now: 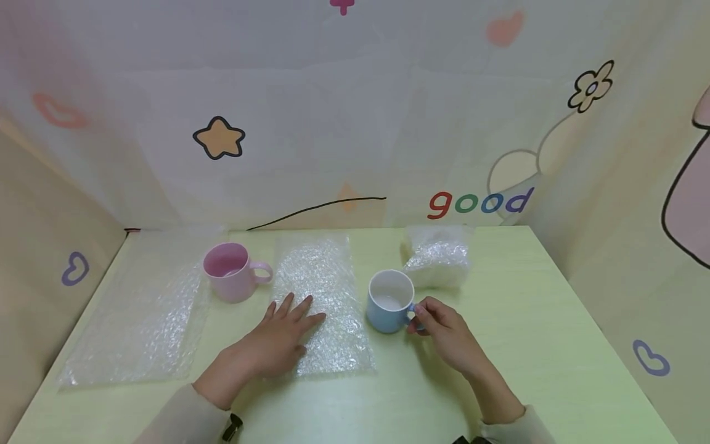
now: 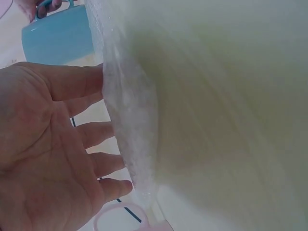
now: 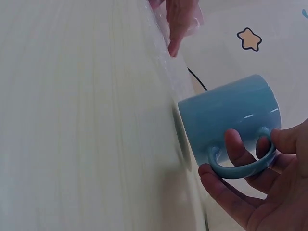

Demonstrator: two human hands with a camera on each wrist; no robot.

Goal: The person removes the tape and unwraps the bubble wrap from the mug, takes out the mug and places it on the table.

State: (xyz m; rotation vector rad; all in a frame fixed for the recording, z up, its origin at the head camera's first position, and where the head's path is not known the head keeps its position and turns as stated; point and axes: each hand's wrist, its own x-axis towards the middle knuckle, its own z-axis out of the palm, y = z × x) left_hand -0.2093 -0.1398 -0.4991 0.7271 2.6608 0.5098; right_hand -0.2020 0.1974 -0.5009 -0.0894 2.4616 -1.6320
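My right hand (image 1: 447,335) grips the handle of a light blue mug (image 1: 386,316), with fingers through the loop in the right wrist view. The mug (image 3: 230,118) has its mouth up and seems slightly tilted, its base just off the table. My left hand (image 1: 278,340) lies spread over the left edge of a sheet of bubble wrap (image 1: 333,308), just left of the mug. In the left wrist view, its fingertips touch that sheet's raised edge (image 2: 132,115). A pink mug (image 1: 230,277) stands upright beyond the left hand, its handle toward the sheet.
Another larger bubble wrap sheet (image 1: 133,314) lies on the left of the pale table (image 1: 543,345). Behind the blue mug sits a bundle of bubble wrap (image 1: 440,259); its contents cannot be made out. A printed curtain (image 1: 310,123) stands along the back and sides.
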